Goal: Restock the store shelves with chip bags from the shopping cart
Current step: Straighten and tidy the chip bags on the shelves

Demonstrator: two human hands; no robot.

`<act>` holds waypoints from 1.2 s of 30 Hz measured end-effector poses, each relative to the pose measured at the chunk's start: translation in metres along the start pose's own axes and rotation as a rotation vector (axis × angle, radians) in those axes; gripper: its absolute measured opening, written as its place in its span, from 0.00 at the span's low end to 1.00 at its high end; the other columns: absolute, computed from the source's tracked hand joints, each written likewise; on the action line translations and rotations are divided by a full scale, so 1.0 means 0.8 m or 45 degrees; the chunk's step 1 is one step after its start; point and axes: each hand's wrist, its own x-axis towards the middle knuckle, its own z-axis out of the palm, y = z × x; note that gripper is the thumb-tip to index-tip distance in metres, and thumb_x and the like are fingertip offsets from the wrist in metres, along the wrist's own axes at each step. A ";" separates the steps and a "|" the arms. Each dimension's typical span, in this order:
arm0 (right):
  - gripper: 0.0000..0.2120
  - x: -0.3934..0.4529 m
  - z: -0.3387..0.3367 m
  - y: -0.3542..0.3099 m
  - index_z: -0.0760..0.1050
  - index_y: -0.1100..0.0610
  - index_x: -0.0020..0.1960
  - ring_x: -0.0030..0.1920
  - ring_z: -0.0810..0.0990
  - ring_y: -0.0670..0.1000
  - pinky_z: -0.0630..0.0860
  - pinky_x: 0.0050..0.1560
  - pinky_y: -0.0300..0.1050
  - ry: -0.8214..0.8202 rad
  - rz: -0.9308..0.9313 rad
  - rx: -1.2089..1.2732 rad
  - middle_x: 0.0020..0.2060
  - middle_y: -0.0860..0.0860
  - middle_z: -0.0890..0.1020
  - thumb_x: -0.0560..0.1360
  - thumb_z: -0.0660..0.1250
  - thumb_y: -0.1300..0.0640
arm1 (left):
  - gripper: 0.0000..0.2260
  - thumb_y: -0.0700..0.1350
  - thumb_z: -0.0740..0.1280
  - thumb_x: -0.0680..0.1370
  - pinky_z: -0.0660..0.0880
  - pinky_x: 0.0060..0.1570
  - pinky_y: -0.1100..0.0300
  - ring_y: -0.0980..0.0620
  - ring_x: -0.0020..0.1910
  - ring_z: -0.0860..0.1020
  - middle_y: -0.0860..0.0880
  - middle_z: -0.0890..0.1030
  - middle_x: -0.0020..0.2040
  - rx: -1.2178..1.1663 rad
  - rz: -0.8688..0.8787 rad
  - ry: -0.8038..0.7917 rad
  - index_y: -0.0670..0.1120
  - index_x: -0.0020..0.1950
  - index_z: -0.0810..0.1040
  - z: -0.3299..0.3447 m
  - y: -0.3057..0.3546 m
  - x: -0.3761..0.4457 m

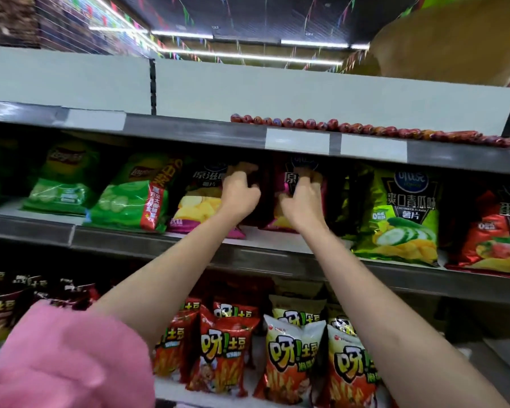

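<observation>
Gripping two purple chip bags (202, 201) on shelf (159, 240): left hand (240, 192), right hand (302, 201)

"lay's" logo legible on two green bags (68, 178) and (131, 195) on the middle shelf. "爽口青瓜味", "cucumber flavor" and "薯片" printed on the lime-green bag (401, 213); "薯片" also on the purple-edged bag (202, 201). "呀!土豆" printed large on the red bags (223, 348) and white-topped bags (292, 354) on the lower shelf.
</observation>
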 end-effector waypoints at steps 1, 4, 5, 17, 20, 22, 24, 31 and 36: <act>0.17 -0.003 0.007 -0.011 0.67 0.67 0.65 0.61 0.72 0.62 0.68 0.58 0.45 -0.027 -0.015 0.026 0.62 0.64 0.70 0.79 0.62 0.59 | 0.17 0.37 0.63 0.77 0.64 0.64 0.56 0.38 0.65 0.70 0.35 0.74 0.63 0.082 -0.016 0.038 0.38 0.65 0.73 -0.012 -0.006 0.003; 0.23 -0.002 0.039 -0.034 0.68 0.63 0.68 0.64 0.72 0.60 0.69 0.60 0.44 -0.235 -0.007 0.127 0.65 0.61 0.73 0.78 0.64 0.51 | 0.19 0.41 0.62 0.78 0.61 0.67 0.53 0.35 0.69 0.63 0.32 0.67 0.67 0.249 -0.180 0.054 0.36 0.68 0.68 -0.045 -0.033 0.018; 0.26 -0.002 0.049 -0.039 0.68 0.63 0.68 0.65 0.72 0.59 0.69 0.62 0.45 -0.305 0.002 0.157 0.65 0.61 0.73 0.77 0.65 0.48 | 0.20 0.42 0.61 0.79 0.61 0.67 0.52 0.35 0.70 0.62 0.32 0.65 0.69 0.271 -0.220 0.041 0.35 0.69 0.67 -0.055 -0.040 0.021; 0.37 0.002 0.106 -0.058 0.62 0.66 0.71 0.66 0.72 0.58 0.71 0.61 0.47 -0.399 0.366 0.522 0.67 0.59 0.71 0.73 0.72 0.47 | 0.19 0.46 0.65 0.77 0.75 0.51 0.53 0.40 0.57 0.77 0.39 0.78 0.60 -0.348 -0.592 -0.318 0.36 0.65 0.72 -0.096 -0.103 0.046; 0.33 0.010 0.103 -0.054 0.66 0.66 0.67 0.61 0.76 0.58 0.74 0.62 0.52 -0.298 0.426 0.579 0.62 0.59 0.75 0.71 0.74 0.50 | 0.19 0.43 0.67 0.76 0.76 0.46 0.55 0.39 0.55 0.79 0.36 0.79 0.58 -0.432 -0.583 -0.378 0.35 0.64 0.73 -0.088 -0.103 0.049; 0.29 0.017 0.101 -0.054 0.69 0.66 0.64 0.58 0.77 0.58 0.75 0.61 0.51 -0.273 0.441 0.595 0.58 0.59 0.78 0.71 0.74 0.52 | 0.18 0.42 0.67 0.76 0.76 0.51 0.54 0.41 0.53 0.79 0.37 0.79 0.56 -0.471 -0.587 -0.360 0.36 0.63 0.73 -0.086 -0.103 0.053; 0.22 0.022 0.100 -0.058 0.72 0.66 0.62 0.54 0.78 0.55 0.75 0.57 0.46 -0.275 0.453 0.592 0.54 0.58 0.78 0.73 0.72 0.55 | 0.19 0.43 0.68 0.75 0.76 0.57 0.52 0.42 0.53 0.79 0.39 0.80 0.56 -0.488 -0.589 -0.343 0.38 0.64 0.74 -0.083 -0.107 0.061; 0.18 0.037 0.111 -0.059 0.70 0.70 0.66 0.66 0.73 0.55 0.69 0.57 0.40 -0.289 0.494 0.560 0.64 0.59 0.75 0.78 0.64 0.65 | 0.24 0.43 0.73 0.73 0.74 0.62 0.52 0.44 0.60 0.76 0.43 0.77 0.62 -0.373 -0.448 -0.301 0.41 0.68 0.72 -0.075 -0.111 0.075; 0.22 0.038 0.121 -0.050 0.66 0.70 0.69 0.68 0.70 0.58 0.67 0.68 0.47 -0.350 0.488 0.490 0.68 0.61 0.72 0.77 0.64 0.65 | 0.26 0.41 0.69 0.76 0.70 0.65 0.54 0.44 0.64 0.73 0.42 0.74 0.67 -0.289 -0.421 -0.323 0.41 0.73 0.66 -0.063 -0.122 0.065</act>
